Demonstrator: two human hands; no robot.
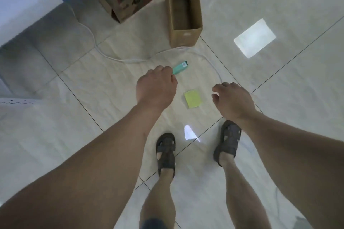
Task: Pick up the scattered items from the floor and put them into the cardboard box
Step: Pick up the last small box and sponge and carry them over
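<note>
Head view: left hand (156,87) pinches one end of the teal box (180,68), seemingly light and stiff; right hand (232,100) hangs loosely curled, empty, beside the thin yellow pad (193,98) on the floor (93,83), short of the cardboard box (186,37); lift its edge.

In my left hand (156,83) I pinch one end of a small teal box (180,67) with a printed code on its far end, tilted up and away from me. A yellow sticky-note pad (193,98) lies flat on the tiled floor between my hands. The tall, narrow cardboard box (184,33) stands open-topped beyond them, its inside dark.
</note>
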